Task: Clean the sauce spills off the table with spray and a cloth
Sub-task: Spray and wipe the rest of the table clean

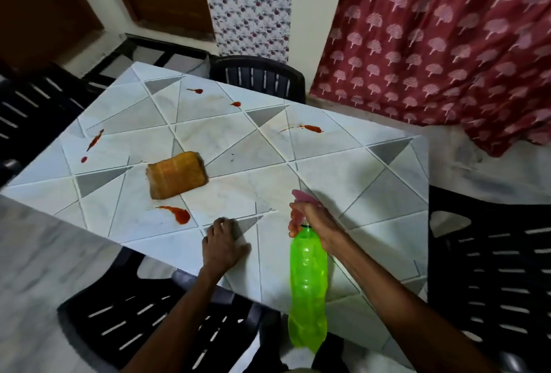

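A white table [343, 164] with a grey triangle pattern carries several red sauce spills: one near me [179, 214], one at the left [94, 140], one at the right [310, 128] and small ones at the far side [198, 91]. A folded orange cloth [176, 174] lies in the middle of the table, untouched. My right hand [313, 220] grips the neck of a green spray bottle [307, 286] with a pink nozzle [302, 196] that points across the table. My left hand [222, 246] rests flat on the near table edge, fingers spread, holding nothing.
Black plastic chairs stand around the table: one below me [143, 322], one at the right [492, 268], one at the far side [259, 76], one at the left [32, 104]. A red patterned curtain [441, 44] hangs at the back right.
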A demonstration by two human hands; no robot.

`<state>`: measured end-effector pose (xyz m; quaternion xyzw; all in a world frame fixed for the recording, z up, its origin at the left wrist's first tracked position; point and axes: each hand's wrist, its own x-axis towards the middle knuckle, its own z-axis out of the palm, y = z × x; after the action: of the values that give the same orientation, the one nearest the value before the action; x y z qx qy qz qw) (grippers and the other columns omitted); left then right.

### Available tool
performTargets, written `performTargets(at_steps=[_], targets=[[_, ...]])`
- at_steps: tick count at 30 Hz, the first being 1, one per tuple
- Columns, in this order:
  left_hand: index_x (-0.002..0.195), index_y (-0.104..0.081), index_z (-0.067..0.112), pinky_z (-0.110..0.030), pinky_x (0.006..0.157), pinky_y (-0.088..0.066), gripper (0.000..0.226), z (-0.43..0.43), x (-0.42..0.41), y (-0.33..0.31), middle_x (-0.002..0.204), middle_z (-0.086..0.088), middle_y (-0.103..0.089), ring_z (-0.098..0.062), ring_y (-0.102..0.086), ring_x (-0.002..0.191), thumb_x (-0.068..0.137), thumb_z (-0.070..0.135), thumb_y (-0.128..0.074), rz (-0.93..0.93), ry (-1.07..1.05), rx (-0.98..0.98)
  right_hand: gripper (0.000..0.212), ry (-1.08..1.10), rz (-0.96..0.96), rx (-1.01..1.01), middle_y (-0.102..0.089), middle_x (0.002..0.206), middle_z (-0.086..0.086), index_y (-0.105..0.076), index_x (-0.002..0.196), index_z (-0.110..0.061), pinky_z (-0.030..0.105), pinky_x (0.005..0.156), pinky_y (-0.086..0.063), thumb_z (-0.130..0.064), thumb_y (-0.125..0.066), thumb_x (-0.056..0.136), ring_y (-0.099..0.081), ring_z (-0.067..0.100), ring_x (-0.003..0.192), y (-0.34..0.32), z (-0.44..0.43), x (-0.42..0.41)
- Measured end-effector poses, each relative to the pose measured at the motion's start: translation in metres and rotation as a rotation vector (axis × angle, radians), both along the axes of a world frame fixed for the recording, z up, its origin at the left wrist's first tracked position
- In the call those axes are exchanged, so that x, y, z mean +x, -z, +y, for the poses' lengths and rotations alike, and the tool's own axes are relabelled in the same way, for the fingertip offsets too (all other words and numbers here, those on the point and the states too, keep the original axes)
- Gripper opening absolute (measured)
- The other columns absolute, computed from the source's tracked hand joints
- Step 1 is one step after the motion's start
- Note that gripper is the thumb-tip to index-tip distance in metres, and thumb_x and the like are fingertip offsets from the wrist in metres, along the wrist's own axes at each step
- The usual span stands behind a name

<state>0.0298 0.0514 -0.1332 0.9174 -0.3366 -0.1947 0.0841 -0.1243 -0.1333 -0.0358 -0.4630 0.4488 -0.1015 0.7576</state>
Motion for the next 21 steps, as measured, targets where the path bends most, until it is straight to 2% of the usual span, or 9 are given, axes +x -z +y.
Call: performTargets(at_steps=[5, 8, 10, 12, 15, 17, 21], targets=[[0.133, -0.046, 0.022, -0.045, 0.096, -0.044, 0.082, 0.017, 0.015, 0.004, 0.139, -0.006, -0.043, -0.031, -0.046, 0.124, 0.064, 0.062, -0.066, -0.017, 0.019, -0.052, 0.043, -0.077, 0.003, 0.050, -0.063, 0.080, 0.016, -0.052, 0.137, -0.019, 0.033, 0.050, -0.055, -0.007, -0.056, 0.095, -0.066, 0.029, 0.068, 0.005, 0.024, 0.038], [0.132, -0.046, 0.018, -0.045, 0.094, -0.044, 0.085, 0.019, 0.014, 0.005, 0.136, -0.008, -0.046, -0.033, -0.047, 0.121, 0.062, 0.062, -0.065, -0.060, 0.018, -0.089, 0.045, -0.177, 0.066, 0.029, -0.059, 0.071, 0.015, -0.052, 0.137, -0.016, 0.031, 0.048, -0.051, -0.007, -0.056, 0.093, -0.061, 0.031, 0.059, 0.003, 0.042, 0.039], [0.131, -0.047, 0.016, -0.045, 0.093, -0.045, 0.085, 0.023, 0.014, 0.006, 0.133, -0.010, -0.049, -0.034, -0.049, 0.118, 0.061, 0.059, -0.069, -0.090, -0.052, -0.109, 0.038, -0.260, 0.114, 0.008, -0.055, 0.067, 0.014, -0.056, 0.130, -0.011, 0.032, 0.049, -0.050, -0.009, -0.057, 0.092, -0.058, 0.029, 0.055, 0.005, 0.053, 0.033], [0.131, -0.046, 0.012, -0.046, 0.094, -0.045, 0.090, 0.031, 0.013, 0.008, 0.133, -0.013, -0.050, -0.036, -0.048, 0.119, 0.059, 0.057, -0.076, -0.104, -0.155, -0.123, 0.033, -0.363, 0.130, 0.026, -0.060, 0.075, 0.018, -0.059, 0.127, -0.007, 0.034, 0.052, -0.053, -0.010, -0.057, 0.094, -0.062, 0.029, 0.060, 0.006, 0.062, 0.024], [0.136, -0.042, 0.007, -0.050, 0.099, -0.040, 0.101, 0.052, 0.009, 0.013, 0.136, -0.017, -0.046, -0.039, -0.043, 0.123, 0.057, 0.061, -0.078, -0.105, -0.285, -0.150, 0.033, -0.496, 0.116, 0.072, -0.066, 0.089, 0.017, -0.056, 0.126, -0.019, 0.033, 0.051, -0.056, -0.006, -0.054, 0.095, -0.071, 0.022, 0.075, 0.010, 0.077, 0.015], [0.137, -0.040, 0.005, -0.052, 0.101, -0.037, 0.105, 0.063, 0.005, 0.016, 0.137, -0.018, -0.044, -0.041, -0.041, 0.124, 0.058, 0.062, -0.079, -0.089, -0.369, -0.167, 0.037, -0.559, 0.121, 0.080, -0.063, 0.082, 0.016, -0.053, 0.125, -0.026, 0.034, 0.051, -0.056, -0.004, -0.054, 0.095, -0.067, 0.026, 0.075, 0.014, 0.086, 0.012], [0.138, -0.041, 0.000, -0.054, 0.104, -0.036, 0.111, 0.076, -0.009, 0.018, 0.141, -0.023, -0.042, -0.043, -0.040, 0.127, 0.057, 0.062, -0.083, -0.078, -0.425, -0.158, 0.028, -0.548, 0.114, 0.068, -0.060, 0.066, 0.011, -0.055, 0.116, -0.025, 0.032, 0.048, -0.051, -0.006, -0.055, 0.095, -0.060, 0.029, 0.059, 0.011, 0.089, 0.000]])
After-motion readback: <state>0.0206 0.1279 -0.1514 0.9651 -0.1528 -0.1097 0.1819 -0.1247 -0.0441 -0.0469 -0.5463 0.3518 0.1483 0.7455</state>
